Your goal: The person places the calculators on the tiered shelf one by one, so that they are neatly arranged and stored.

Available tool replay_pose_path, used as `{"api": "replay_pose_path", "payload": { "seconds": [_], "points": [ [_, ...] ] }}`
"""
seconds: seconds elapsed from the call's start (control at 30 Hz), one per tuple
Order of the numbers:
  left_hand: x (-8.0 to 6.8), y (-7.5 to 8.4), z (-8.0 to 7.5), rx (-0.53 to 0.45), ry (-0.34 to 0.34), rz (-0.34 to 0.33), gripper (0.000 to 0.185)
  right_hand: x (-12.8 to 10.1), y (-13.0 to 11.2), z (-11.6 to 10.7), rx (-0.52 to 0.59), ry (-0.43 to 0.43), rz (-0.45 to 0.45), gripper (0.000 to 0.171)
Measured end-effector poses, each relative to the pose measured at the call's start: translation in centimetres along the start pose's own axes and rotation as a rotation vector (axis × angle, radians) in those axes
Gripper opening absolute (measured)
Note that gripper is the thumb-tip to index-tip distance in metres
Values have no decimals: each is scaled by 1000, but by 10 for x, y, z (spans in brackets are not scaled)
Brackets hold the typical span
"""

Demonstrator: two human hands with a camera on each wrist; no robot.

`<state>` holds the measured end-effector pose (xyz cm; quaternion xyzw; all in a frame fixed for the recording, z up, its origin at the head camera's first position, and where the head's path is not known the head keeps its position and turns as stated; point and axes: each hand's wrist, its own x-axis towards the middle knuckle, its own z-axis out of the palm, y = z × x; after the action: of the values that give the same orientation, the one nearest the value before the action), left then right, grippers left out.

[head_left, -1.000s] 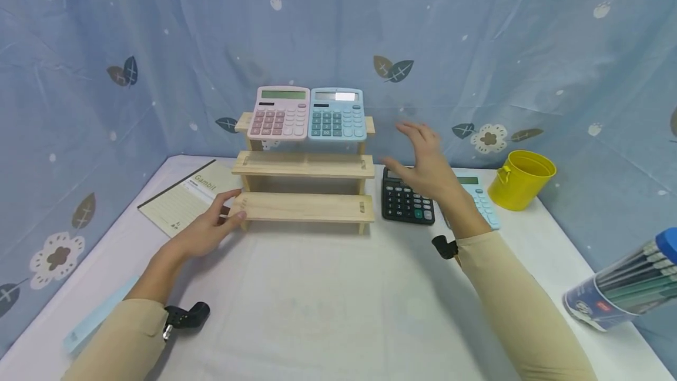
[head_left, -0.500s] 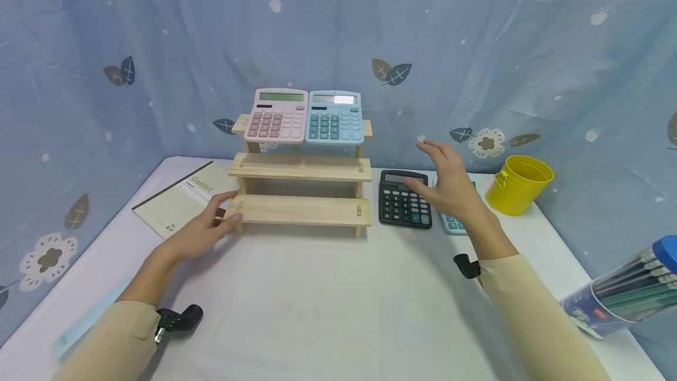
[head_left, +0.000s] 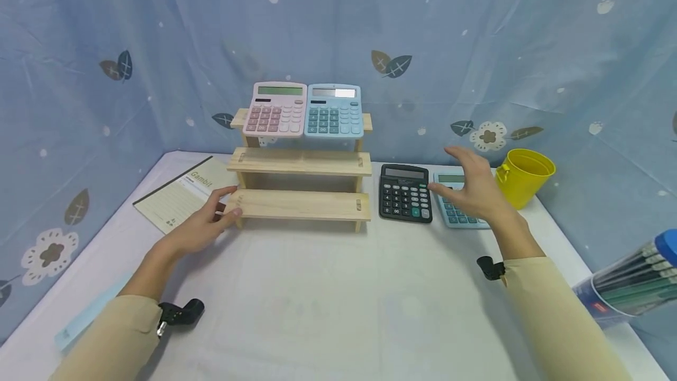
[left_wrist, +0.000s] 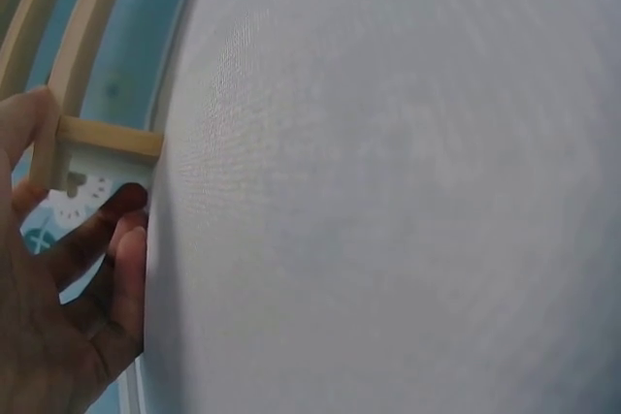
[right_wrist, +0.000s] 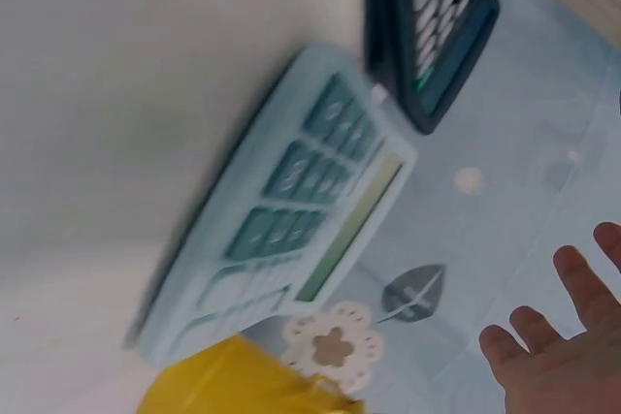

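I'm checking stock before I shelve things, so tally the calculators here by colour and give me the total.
Pink calculator: 1
Blue calculators: 2
Black calculator: 1
Total: 4

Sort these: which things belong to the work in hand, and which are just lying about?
Likely in the work:
wooden rack, pinched by the left hand
pink calculator and blue calculator on its top shelf
black calculator, second blue calculator beside it

Seemingly lying about:
notepad
yellow container
pencil tub
blue strip
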<state>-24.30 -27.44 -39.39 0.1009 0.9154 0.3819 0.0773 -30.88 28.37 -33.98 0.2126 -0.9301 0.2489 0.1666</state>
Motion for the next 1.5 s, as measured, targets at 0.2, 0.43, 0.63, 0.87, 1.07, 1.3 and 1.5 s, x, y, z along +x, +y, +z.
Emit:
{"api": "replay_pose_path", "payload": {
  "seconds": [0.2, 0.43, 0.63, 0.87, 1.07, 1.3, 1.5],
  "points": [
    [-1, -3, 2, 3, 2, -12, 72, -3, 13, -2, -24, -80, 119, 89],
    [0, -1, 0, 13, 0, -11, 72, -3, 17, -5, 2, -176, 267, 98],
    [1, -2, 1, 12, -1, 5, 71, -4, 29, -4, -4, -227, 311, 105],
    [-1, -4, 1, 10, 3, -20, 72, -5, 44, 2, 4, -306, 385, 117],
    [1, 0, 0, 19, 12, -12, 71, -9, 52, 5, -23, -347, 394, 125],
    [3, 4, 2, -24, -10, -1, 71, -12, 55, 5, -25, -428, 428, 132],
    [0, 2, 0, -17, -6, -22, 72, -8, 50, 9, -29, -483, 473, 138]
  ]
}}
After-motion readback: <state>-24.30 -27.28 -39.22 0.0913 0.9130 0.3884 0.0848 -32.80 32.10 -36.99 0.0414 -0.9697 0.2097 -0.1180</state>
